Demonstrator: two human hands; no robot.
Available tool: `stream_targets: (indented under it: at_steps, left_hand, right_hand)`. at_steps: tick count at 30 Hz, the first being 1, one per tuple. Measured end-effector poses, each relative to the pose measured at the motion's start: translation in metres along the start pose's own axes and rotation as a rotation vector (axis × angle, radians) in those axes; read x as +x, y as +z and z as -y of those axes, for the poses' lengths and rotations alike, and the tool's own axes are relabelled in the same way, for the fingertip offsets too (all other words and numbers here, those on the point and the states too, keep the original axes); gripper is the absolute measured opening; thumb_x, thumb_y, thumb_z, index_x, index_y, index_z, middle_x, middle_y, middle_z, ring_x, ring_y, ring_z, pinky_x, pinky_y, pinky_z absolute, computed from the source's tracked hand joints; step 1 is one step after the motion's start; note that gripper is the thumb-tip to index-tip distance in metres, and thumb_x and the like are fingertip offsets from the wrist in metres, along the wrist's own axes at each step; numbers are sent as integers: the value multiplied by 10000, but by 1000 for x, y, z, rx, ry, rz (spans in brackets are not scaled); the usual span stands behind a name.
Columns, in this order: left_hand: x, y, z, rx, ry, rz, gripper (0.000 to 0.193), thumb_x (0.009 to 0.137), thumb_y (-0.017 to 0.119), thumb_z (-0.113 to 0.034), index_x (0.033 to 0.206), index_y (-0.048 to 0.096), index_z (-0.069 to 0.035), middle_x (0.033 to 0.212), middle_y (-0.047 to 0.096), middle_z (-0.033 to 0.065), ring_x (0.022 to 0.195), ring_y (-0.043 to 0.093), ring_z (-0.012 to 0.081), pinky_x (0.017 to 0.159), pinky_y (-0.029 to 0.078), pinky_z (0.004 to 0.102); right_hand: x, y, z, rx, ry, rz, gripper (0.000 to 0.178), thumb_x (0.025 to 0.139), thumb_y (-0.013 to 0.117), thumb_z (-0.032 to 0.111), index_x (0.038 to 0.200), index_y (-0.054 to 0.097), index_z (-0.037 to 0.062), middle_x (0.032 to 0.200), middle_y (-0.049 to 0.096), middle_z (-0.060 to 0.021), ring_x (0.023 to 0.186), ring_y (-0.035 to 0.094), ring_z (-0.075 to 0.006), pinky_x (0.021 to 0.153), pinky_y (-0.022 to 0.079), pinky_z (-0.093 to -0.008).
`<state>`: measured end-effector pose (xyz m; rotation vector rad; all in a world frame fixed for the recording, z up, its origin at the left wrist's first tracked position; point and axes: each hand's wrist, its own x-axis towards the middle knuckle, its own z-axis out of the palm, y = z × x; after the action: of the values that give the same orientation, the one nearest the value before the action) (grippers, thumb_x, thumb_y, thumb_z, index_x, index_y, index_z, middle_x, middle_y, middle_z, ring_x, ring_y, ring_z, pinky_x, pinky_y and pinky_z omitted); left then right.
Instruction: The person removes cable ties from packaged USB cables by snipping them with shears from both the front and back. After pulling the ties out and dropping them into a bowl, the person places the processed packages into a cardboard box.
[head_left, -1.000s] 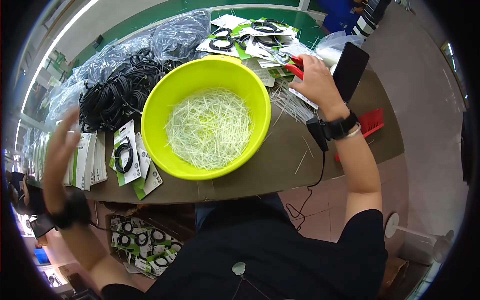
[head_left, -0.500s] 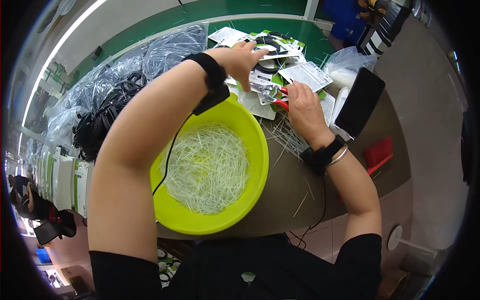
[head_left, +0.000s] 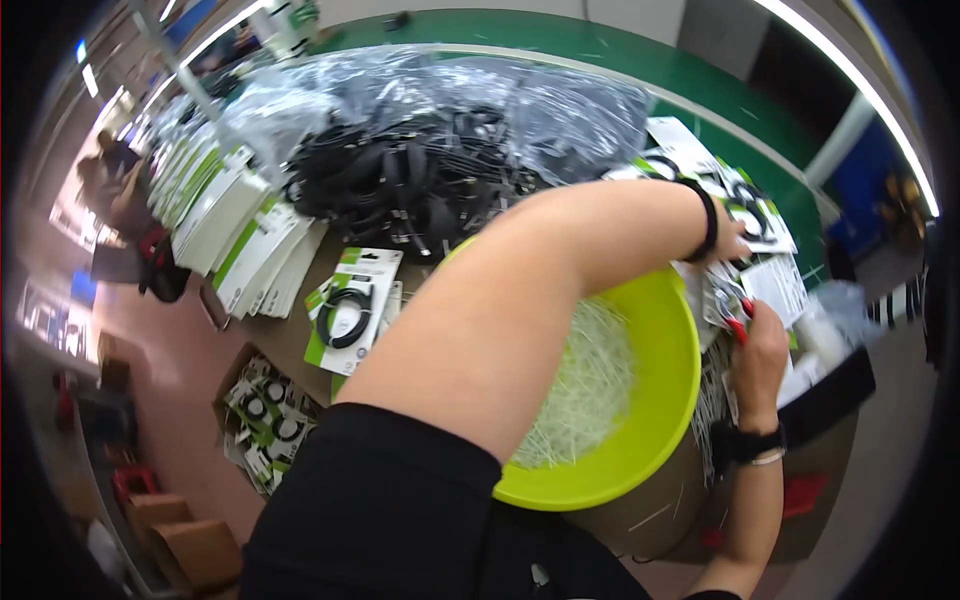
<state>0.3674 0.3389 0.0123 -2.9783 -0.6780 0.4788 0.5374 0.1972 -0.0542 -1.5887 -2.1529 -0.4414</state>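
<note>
My right hand is closed around the handles of red-handled cutting pliers, their metal jaws pointing away from me. Just beyond the jaws, my left hand reaches over a pile of carded black cables on white and green backing cards. Its fingers are blurred and partly hidden behind the wrist, so their grip cannot be made out. Beneath my left arm stands a yellow-green basin, holding many thin clear plastic strips. My forearm and sleeve cover the basin's left side.
Loose black cables and clear plastic bags lie at the back. At left are stacked white-green cards, one carded cable and a low box of carded cables. A red brush lies at right.
The view has swung left, bringing the box and card stacks into sight. My left hand's spread fingers are now over the pile and blurred. My right hand keeps the pliers.
</note>
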Motion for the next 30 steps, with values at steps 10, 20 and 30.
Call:
stream_targets:
  at_steps: [10,20,30]
  left_hand:
    - [8,10,27,40,79,-205,304,868,508,-189,1167,549,-156,1153,553,194,1002,598,367,843,477,475]
    - [-87,-76,15,145,144,-443,177,871,509,-85,1009,619,-91,933,643,138,915,631,269,785,504,359]
    - [-298,-28,-100,130,-99,-685,365,853,537,-45,1218,526,-37,1215,571,141,1090,575,290,940,477,350]
  right_hand:
    - [24,-5,-17,14,-86,-99,423,737,620,-51,1141,518,21,980,601,-163,907,565,-350,797,443,-410]
    - [45,-93,21,-90,-122,-318,430,766,617,-71,1169,519,43,1022,604,-150,942,574,-332,807,455,-391]
    - [-23,-157,140,173,-509,-428,441,677,680,-35,1095,566,49,992,612,-106,892,589,-270,725,433,-362]
